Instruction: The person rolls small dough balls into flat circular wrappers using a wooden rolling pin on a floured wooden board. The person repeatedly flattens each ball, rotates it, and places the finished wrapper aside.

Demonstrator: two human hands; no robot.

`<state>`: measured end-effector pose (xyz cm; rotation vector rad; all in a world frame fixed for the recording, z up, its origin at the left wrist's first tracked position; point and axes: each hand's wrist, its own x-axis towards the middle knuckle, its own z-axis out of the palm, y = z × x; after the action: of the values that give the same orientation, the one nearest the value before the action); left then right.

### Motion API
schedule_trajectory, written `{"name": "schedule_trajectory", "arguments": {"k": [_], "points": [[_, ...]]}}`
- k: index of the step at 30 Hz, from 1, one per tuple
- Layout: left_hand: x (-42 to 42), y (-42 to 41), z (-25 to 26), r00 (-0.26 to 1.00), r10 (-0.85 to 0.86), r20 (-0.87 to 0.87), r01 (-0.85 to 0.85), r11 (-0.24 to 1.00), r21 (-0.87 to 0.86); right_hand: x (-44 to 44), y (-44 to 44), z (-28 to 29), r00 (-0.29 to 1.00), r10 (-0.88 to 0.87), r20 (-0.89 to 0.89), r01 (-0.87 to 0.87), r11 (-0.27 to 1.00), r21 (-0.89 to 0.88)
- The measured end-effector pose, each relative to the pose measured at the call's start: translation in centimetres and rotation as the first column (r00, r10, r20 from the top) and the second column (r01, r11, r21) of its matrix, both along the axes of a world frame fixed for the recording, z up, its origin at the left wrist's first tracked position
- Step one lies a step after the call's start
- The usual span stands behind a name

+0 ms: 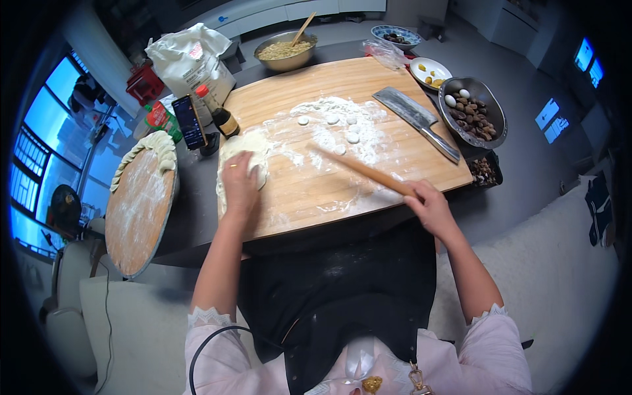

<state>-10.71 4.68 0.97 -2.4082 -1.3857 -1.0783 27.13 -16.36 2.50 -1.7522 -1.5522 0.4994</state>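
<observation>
My left hand (240, 185) rests on flat, overlapping dough sheets (253, 144) at the left edge of a wooden board (301, 202). Its thumb is apart from the fingers, and I see nothing gripped in it. In my right hand (430, 207) is one end of a wooden rolling pin (368, 172), which slants over the board with its far tip blurred. Beyond the pin, several small round dough pieces (352, 138) lie in scattered white flour (368, 145).
A cleaver (405, 106) lies on the board's right side. Beside it stands a metal bowl (499, 118) of dates and eggs. Filling with chopsticks sits in a bowl (281, 64) behind. Leftward are a phone (188, 123), bottle (226, 122), flour bag (197, 69) and round tray (140, 217) with dumplings (165, 150).
</observation>
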Motion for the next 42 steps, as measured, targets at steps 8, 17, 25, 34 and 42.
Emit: {"name": "schedule_trajectory", "arguments": {"k": [8, 17, 25, 34, 42], "points": [[15.7, -1.5, -2.5, 0.891, -0.435, -0.13, 0.329, 0.816, -0.475, 4.2, 0.3, -1.3, 0.93, -0.1, -0.354, 0.173, 0.969, 0.179], [12.7, -7.7, -1.1, 0.796, -0.528, -0.297, 0.297, 0.767, -0.569, 4.4, -0.8, -1.7, 0.979, -0.099, -0.178, 0.12, 0.986, 0.112], [9.7, -8.4, -1.5, 0.971, -0.21, 0.117, 0.239, 0.895, -0.377, 0.6, 2.5, -0.8, 0.943, 0.19, 0.273, -0.227, 0.968, 0.111], [11.3, -1.1, -0.8, 0.925, -0.184, -0.332, 0.044, 0.921, -0.387, -0.2, 7.7, -2.4, 0.885, 0.099, 0.455, -0.086, 0.995, -0.05], [10.3, -1.6, -1.4, 0.933, -0.246, -0.264, 0.078, 0.852, -0.518, 0.2, 7.3, -1.1, 0.848, 0.213, 0.486, -0.151, 0.975, -0.165]]}}
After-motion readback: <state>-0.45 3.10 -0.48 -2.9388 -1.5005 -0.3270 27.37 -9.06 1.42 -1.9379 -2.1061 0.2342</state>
